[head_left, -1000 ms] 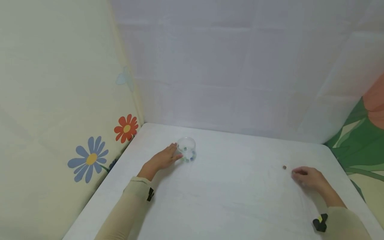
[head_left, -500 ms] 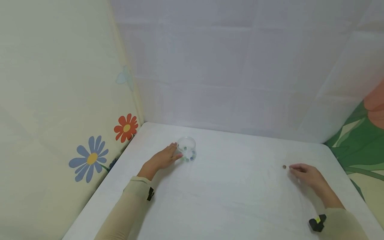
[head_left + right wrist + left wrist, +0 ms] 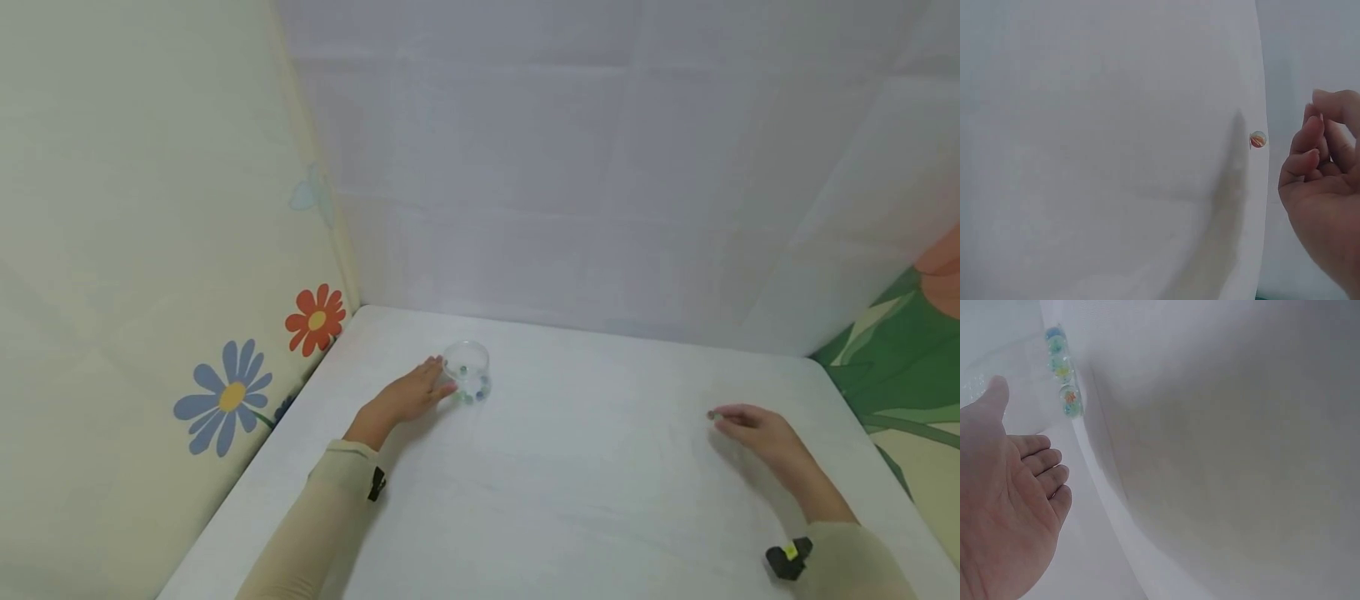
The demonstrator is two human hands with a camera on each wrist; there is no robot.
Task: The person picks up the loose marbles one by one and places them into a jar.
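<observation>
A clear round container point(image 3: 466, 360) stands at the table's left back, with several glass marbles point(image 3: 1063, 372) along its bottom. My left hand point(image 3: 405, 397) rests beside it, fingers at its left side and thumb at its front; whether they touch is hard to tell. Over on the right, my right hand point(image 3: 761, 433) has thumb and finger together, pinching a small greenish marble point(image 3: 717, 416) that the right wrist view hides. An orange-streaked marble point(image 3: 1258, 139) lies on the table just left of those fingertips.
A white-covered table point(image 3: 570, 467) runs between the hands. Behind it hangs a white cloth backdrop point(image 3: 555, 183). Flower-printed cloth point(image 3: 135, 208) lines the left side, and another print point(image 3: 900, 375) the right.
My right hand has moved left, until its fingertips with the greenish marble are right by the marble on the table. My left hand and the container stay put.
</observation>
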